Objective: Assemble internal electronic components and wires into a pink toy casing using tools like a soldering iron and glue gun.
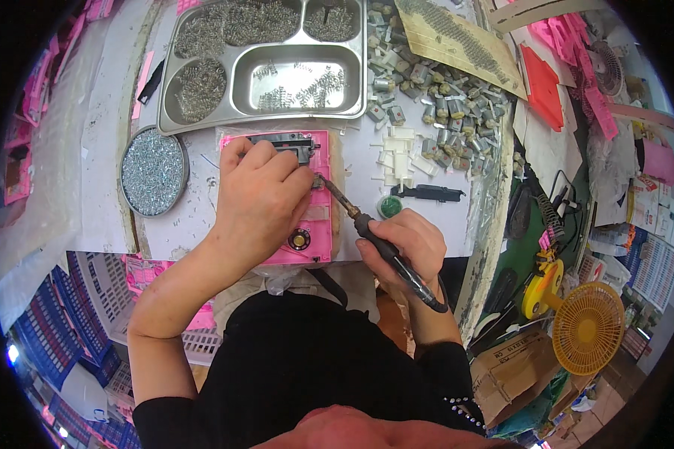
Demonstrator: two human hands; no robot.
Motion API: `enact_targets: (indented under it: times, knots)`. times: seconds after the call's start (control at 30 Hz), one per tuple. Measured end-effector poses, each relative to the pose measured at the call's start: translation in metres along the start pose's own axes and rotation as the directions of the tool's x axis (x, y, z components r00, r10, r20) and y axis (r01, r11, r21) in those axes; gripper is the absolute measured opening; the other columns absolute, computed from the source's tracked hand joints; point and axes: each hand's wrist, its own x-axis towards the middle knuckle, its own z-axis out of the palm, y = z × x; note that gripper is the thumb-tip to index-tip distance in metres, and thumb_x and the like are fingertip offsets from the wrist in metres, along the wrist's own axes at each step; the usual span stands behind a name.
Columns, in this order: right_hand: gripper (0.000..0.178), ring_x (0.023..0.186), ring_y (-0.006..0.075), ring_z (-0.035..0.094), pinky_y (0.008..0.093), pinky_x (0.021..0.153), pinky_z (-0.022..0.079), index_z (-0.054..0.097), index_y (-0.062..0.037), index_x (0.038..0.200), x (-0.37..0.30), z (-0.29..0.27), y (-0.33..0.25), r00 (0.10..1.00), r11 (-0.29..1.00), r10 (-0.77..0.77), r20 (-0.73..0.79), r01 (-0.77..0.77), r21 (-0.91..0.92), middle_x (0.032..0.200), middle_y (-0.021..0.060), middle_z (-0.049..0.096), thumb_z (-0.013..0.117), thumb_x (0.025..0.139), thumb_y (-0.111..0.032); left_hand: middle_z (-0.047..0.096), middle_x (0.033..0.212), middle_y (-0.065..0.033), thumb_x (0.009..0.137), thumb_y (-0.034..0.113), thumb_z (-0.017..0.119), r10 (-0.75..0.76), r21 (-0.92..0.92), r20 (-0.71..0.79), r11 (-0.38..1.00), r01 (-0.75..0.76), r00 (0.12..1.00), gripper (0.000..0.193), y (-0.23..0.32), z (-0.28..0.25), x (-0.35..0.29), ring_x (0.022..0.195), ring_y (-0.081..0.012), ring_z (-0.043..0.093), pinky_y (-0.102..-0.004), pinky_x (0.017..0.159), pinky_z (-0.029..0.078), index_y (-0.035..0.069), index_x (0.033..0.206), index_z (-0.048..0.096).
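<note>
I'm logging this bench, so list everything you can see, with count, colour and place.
tray: one, steel, four compartments of small springs, top centre
dish: one, round, full of silvery screws, left of panel
panel: one, pink plastic, under the left hand
motors: a heap, grey, right of tray
white clips: several, right of panel
fan: one, yellow, lower right
soldering iron: one, black handle, tip at panel
left hand: pressing on panel
right hand: grip on soldering iron

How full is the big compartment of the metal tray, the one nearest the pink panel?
Nearly empty. The large compartment of the metal tray shows mostly bare shiny floor with a few scattered springs, while the other three compartments are heaped with them.
</note>
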Motion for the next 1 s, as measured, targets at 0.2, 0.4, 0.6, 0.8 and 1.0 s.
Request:
enact_targets:
  times: [0.2, 0.4, 0.6, 0.8, 1.0]
  knots:
    - [0.034, 0.057, 0.0237, 0.061, 0.0318, 0.051, 0.045, 0.068, -0.0005, 0.102, -0.001, -0.007, -0.003, 1.0, 1.0, 0.019, -0.005, -0.019, -0.009, 0.073, 0.0104, 0.066, 0.086, 0.072, 0.0, 0.058, 0.086, -0.0016, 0.077, 0.013, 0.079, 0.002, 0.005, 0.001, 1.0, -0.002, 1.0, 0.016, 0.0, 0.001, -0.001, 0.088, -0.0236, 0.057, -0.0454, 0.094, 0.038, 0.013, 0.09, 0.069]
    - [0.037, 0.057, 0.0232, 0.061, 0.0311, 0.05, 0.047, 0.069, -0.0014, 0.102, -0.002, -0.01, -0.002, 1.0, 1.0, 0.019, -0.024, -0.02, -0.02, 0.074, 0.0094, 0.067, 0.087, 0.07, 0.001, 0.058, 0.083, -0.0004, 0.074, 0.013, 0.077, 0.013, 0.033, -0.04, 0.999, -0.012, 0.999, 0.014, 0.001, 0.001, 0.002, 0.085, -0.0223, 0.056, -0.0443, 0.09, 0.04, 0.014, 0.085, 0.068]
    - [0.034, 0.058, 0.0225, 0.059, 0.0319, 0.052, 0.044, 0.067, 0.0012, 0.104, -0.004, -0.011, -0.005, 0.999, 1.0, 0.025, -0.022, -0.026, -0.01, 0.072, 0.0103, 0.064, 0.084, 0.075, 0.002, 0.057, 0.083, 0.0, 0.077, 0.013, 0.078, 0.004, 0.03, -0.02, 1.0, -0.004, 1.0, 0.015, 0.0, 0.003, -0.001, 0.086, -0.0216, 0.057, -0.045, 0.094, 0.039, 0.014, 0.087, 0.068]
    - [0.038, 0.058, 0.0232, 0.061, 0.0311, 0.051, 0.046, 0.068, -0.0014, 0.103, -0.005, -0.013, -0.007, 0.999, 0.998, 0.037, -0.032, -0.039, -0.041, 0.074, 0.0105, 0.066, 0.088, 0.07, 0.0, 0.058, 0.083, 0.0004, 0.076, 0.013, 0.078, 0.004, 0.047, -0.029, 0.999, -0.003, 1.0, 0.014, 0.0, 0.003, -0.001, 0.085, -0.0211, 0.057, -0.0444, 0.094, 0.039, 0.014, 0.086, 0.068]
    - [0.039, 0.057, 0.0234, 0.061, 0.0317, 0.05, 0.045, 0.068, -0.0016, 0.104, -0.006, -0.014, -0.008, 0.999, 0.998, 0.041, -0.035, -0.042, -0.052, 0.073, 0.0108, 0.066, 0.088, 0.071, -0.001, 0.058, 0.083, 0.0002, 0.076, 0.014, 0.078, 0.011, 0.071, -0.02, 0.997, -0.01, 1.0, 0.013, 0.0, 0.002, -0.001, 0.085, -0.0212, 0.057, -0.0437, 0.093, 0.04, 0.014, 0.085, 0.068]
